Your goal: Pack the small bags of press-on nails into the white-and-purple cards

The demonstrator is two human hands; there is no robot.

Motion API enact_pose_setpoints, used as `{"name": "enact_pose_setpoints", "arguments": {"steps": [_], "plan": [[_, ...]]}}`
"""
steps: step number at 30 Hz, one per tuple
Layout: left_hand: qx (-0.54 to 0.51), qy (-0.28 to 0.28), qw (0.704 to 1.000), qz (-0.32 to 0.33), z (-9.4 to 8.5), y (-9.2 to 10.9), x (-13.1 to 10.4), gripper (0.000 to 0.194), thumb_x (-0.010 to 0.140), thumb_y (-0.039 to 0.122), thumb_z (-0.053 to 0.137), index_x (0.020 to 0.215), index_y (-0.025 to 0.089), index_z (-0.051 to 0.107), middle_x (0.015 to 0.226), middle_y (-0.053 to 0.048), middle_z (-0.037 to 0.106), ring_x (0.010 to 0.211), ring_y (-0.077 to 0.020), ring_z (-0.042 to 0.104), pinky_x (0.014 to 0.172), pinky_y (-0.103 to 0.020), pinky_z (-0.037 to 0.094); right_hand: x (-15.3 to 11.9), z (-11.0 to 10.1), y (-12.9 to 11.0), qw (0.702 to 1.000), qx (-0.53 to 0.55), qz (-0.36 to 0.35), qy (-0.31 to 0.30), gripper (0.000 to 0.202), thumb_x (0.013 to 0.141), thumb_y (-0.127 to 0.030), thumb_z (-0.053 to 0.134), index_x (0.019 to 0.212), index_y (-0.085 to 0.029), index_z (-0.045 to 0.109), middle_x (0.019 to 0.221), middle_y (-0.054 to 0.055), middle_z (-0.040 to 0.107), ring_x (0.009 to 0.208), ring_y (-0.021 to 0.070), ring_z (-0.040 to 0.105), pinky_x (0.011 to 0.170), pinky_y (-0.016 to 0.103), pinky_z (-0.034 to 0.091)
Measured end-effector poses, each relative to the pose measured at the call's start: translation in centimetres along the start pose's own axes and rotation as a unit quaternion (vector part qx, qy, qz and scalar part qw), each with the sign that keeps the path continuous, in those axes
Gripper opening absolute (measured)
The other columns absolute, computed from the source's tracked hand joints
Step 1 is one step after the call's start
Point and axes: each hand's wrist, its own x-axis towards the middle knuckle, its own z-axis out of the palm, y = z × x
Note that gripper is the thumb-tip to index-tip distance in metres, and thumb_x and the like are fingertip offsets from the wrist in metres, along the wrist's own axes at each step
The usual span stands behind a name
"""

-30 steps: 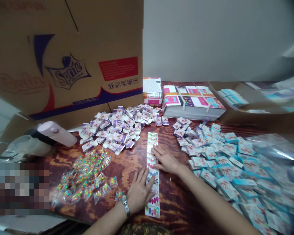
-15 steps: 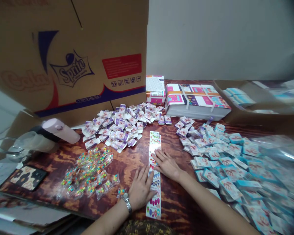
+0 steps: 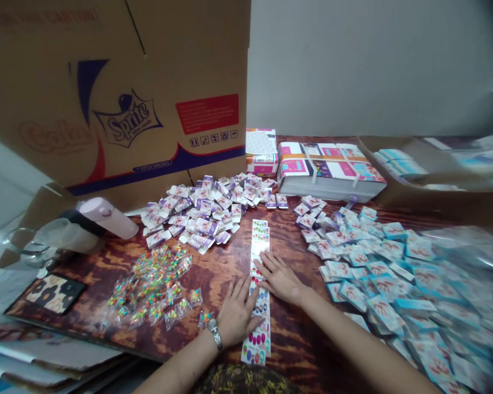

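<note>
Long, narrow strips of colourful stickers (image 3: 258, 339) lie on the table in front of me, stacked and slightly fanned, so a lower strip's edge shows at the right. My left hand (image 3: 239, 312) rests with fingers spread at the left edge of the strips, its thumb over the near part. Across the middle of the strips lie the outstretched fingers of my right hand (image 3: 281, 276). Both palms face down. Left of my left hand are small clear packets of coloured candy (image 3: 156, 284). Beyond the strips sits a heap of small purple-and-white boxes (image 3: 205, 210).
A large cardboard carton (image 3: 168, 65) stands at the back left. Blue-and-white boxes (image 3: 382, 279) cover the right side. Behind them are a wrapped paper stack (image 3: 332, 169) and an open carton (image 3: 394, 200). A pink cup (image 3: 109, 218) and patterned phone (image 3: 54, 293) lie left.
The near end of the top sticker strip has shifted slightly left, exposing more of the strip beneath. Both hands stay nearly in place on the strips. The camera view has turned a little left.
</note>
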Motion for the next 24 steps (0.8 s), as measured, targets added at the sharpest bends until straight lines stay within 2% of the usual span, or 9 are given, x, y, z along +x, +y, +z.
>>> {"name": "enact_pose_setpoints", "arguments": {"steps": [6,8,10,11,13,16,18,21,24], "plan": [[-0.100,0.030,0.994,-0.033,-0.4,-0.2,0.0,0.062,0.083,0.041,0.049,0.137,0.019,0.026,0.140,-0.016,0.032,0.128,-0.0308,0.030,0.102,-0.053,0.027,0.2,-0.8,-0.5,1.000,-0.013,-0.002,0.011,0.038,0.088,-0.030,0.049,0.124,-0.017,0.049,0.129,0.015,0.048,0.122,0.0278,0.040,0.099,0.045,0.034],[-0.159,0.065,0.983,-0.063,-1.1,-0.6,0.4,0.063,0.084,0.039,0.048,0.138,0.019,0.022,0.139,-0.015,0.034,0.128,-0.0277,0.031,0.103,-0.049,0.029,0.4,-2.7,-0.9,1.000,0.015,-0.008,0.004,0.029,0.089,-0.026,0.045,0.116,-0.020,0.055,0.118,0.012,0.057,0.112,0.0249,0.050,0.094,0.043,0.037],[-0.213,0.100,0.968,-0.081,-2.1,-1.1,1.1,0.070,0.082,0.041,0.051,0.139,0.018,0.018,0.141,-0.015,0.031,0.130,-0.0272,0.027,0.104,-0.048,0.028,0.5,-5.4,-1.3,0.997,0.074,-0.020,-0.022,0.023,0.091,-0.024,0.041,0.104,-0.021,0.060,0.096,0.007,0.066,0.089,0.0188,0.061,0.082,0.034,0.044],[-0.238,0.115,0.961,-0.083,-2.6,-1.3,1.6,0.074,0.080,0.042,0.055,0.139,0.017,0.018,0.141,-0.015,0.029,0.131,-0.0280,0.025,0.105,-0.048,0.026,0.5,-6.9,-1.4,0.993,0.110,-0.016,-0.033,0.024,0.092,-0.024,0.038,0.096,-0.020,0.061,0.082,0.004,0.067,0.075,0.0155,0.062,0.072,0.028,0.046],[-0.300,0.130,0.941,-0.083,-3.6,-1.5,2.6,0.075,0.075,0.041,0.061,0.136,0.015,0.025,0.138,-0.015,0.034,0.128,-0.0289,0.030,0.104,-0.046,0.027,0.7,-9.8,-1.3,0.984,0.176,-0.011,-0.018,0.027,0.093,-0.025,0.034,0.090,-0.018,0.060,0.073,0.002,0.065,0.063,0.0124,0.059,0.062,0.023,0.044],[-0.445,0.122,0.881,-0.106,-4.3,-1.4,3.8,0.040,0.080,0.036,0.055,0.115,0.016,0.052,0.110,-0.010,0.059,0.102,-0.0226,0.055,0.089,-0.035,0.042,1.2,-12.8,-0.7,0.979,0.197,0.003,0.053,0.025,0.093,-0.025,0.034,0.097,-0.019,0.058,0.082,0.004,0.065,0.072,0.0139,0.060,0.065,0.023,0.044],[-0.557,0.109,0.810,-0.148,-4.3,-1.1,4.1,0.024,0.081,0.036,0.054,0.091,0.015,0.061,0.084,-0.004,0.064,0.077,-0.0162,0.059,0.072,-0.026,0.046,1.4,-13.6,-0.4,0.978,0.182,0.016,0.096,0.024,0.093,-0.023,0.035,0.100,-0.019,0.057,0.087,0.006,0.065,0.080,0.0155,0.060,0.069,0.025,0.044],[-0.661,0.103,0.713,-0.211,-3.9,-0.7,4.2,0.023,0.073,0.036,0.064,0.073,0.013,0.060,0.063,0.001,0.060,0.056,-0.0102,0.053,0.055,-0.020,0.041,1.2,-13.3,-1.2,0.982,0.143,0.016,0.126,0.022,0.090,-0.019,0.038,0.102,-0.019,0.056,0.089,0.006,0.064,0.081,0.0163,0.060,0.071,0.026,0.044],[-0.689,0.117,0.673,-0.242,-4.0,-0.6,4.1,0.022,0.071,0.035,0.064,0.076,0.014,0.058,0.061,0.002,0.059,0.052,-0.0090,0.052,0.052,-0.019,0.040,0.2,-12.6,-3.7,0.991,0.103,-0.031,0.077,0.019,0.088,-0.016,0.041,0.099,-0.019,0.056,0.084,0.005,0.063,0.077,0.0159,0.058,0.068,0.025,0.043]]}}
